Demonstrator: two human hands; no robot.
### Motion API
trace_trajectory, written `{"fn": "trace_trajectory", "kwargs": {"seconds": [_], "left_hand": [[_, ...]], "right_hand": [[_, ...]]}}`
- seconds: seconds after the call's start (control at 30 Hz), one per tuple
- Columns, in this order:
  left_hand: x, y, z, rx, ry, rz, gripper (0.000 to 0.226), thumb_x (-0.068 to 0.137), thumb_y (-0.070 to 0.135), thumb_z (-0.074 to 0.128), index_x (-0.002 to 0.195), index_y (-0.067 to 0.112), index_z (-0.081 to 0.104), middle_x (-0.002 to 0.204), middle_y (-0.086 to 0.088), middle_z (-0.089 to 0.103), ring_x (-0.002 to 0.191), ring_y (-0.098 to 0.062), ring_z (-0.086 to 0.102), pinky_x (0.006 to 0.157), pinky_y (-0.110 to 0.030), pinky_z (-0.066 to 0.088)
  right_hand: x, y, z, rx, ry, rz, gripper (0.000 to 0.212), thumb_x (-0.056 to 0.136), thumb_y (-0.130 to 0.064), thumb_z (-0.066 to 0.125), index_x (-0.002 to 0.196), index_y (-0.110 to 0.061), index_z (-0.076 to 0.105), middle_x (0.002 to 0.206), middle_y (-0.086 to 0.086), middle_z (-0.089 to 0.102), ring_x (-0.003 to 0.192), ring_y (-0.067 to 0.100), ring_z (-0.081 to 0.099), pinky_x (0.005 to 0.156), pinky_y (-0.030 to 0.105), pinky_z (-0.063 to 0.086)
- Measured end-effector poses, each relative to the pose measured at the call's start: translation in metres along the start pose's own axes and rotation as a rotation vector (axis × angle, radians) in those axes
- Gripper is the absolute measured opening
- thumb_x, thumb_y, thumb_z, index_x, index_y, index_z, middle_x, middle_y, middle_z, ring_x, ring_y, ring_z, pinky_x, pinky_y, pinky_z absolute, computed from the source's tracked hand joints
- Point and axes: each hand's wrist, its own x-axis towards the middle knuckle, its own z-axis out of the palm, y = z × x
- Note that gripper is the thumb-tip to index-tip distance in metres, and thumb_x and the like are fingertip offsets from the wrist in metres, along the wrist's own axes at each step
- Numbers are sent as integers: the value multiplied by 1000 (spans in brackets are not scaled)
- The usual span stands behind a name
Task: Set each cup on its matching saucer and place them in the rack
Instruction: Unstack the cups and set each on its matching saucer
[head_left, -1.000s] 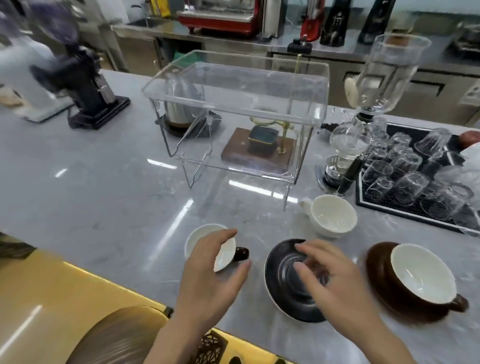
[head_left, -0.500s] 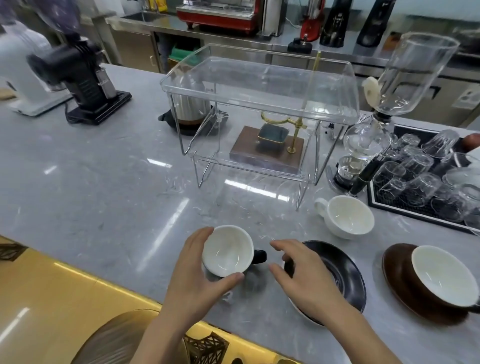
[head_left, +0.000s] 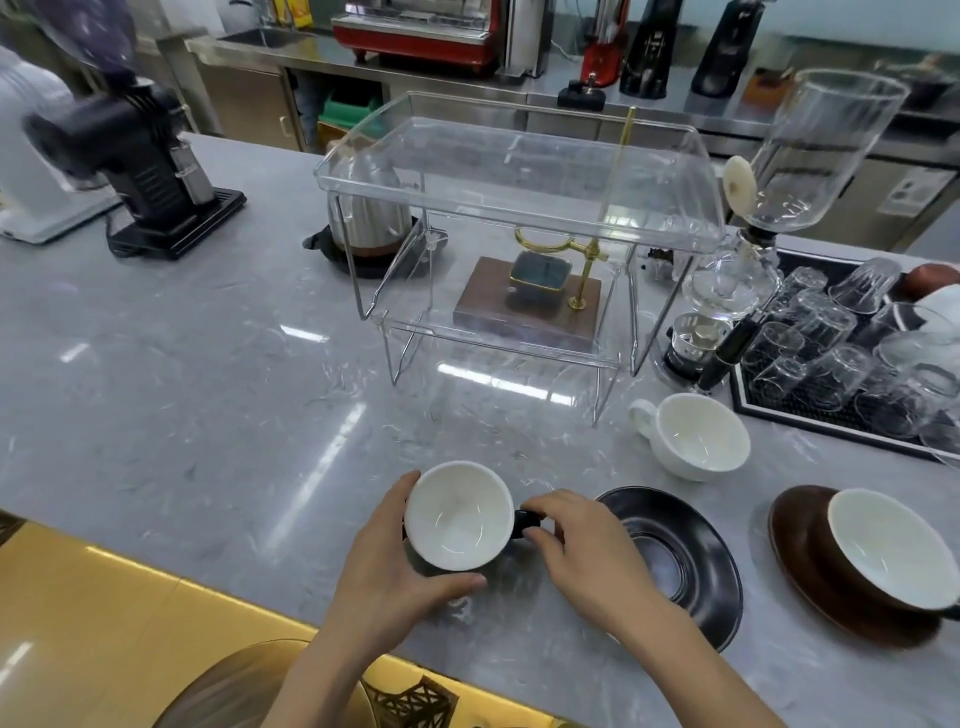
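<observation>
Grey marble tabletop (head_left: 197, 395) is carrying everything. Your left hand (head_left: 387, 566) is cupping the black cup (head_left: 460, 517), fingers curled round its body, while your right hand (head_left: 582, 551) is pinching its handle. Just right, the black saucer (head_left: 691, 551) is lying bare. Behind, the clear rack (head_left: 519, 208) is standing; the white cup (head_left: 696, 436) is sitting near it.

The left hand (head_left: 387, 574) is cupping the black cup (head_left: 458, 515) with its white inside, and the right hand (head_left: 582, 556) is pinching its handle; the black saucer (head_left: 691, 551) is lying just beside on the grey surface (head_left: 182, 405), the clear rack (head_left: 519, 208) standing behind
</observation>
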Motion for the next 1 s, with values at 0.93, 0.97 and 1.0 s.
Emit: {"fn": "trace_trajectory", "kwargs": {"seconds": [0.93,0.97,1.0], "left_hand": [[15,87,80,-66,-170,155,107,35,55,95,131,45,50,122,28,62,115,2,58,95,-19,51],[15,88,85,-64,-182,148,110,35,55,96,134,39,51,123,24,63,116,-1,59,97,-26,52],[15,90,89,-63,-193,144,112,35,56,96,136,35,52,124,21,64,117,-3,59,98,-29,52]], "right_hand": [[-80,65,-86,197,303,135,24,84,-5,69,100,-22,74,95,-18,69,95,-3,60,80,6,42],[-84,69,-88,197,296,139,24,85,-5,69,100,-23,73,94,-18,68,95,-1,60,80,8,43],[-86,73,-90,192,292,137,24,85,-5,69,100,-24,73,94,-18,68,94,1,60,80,10,44]]}}
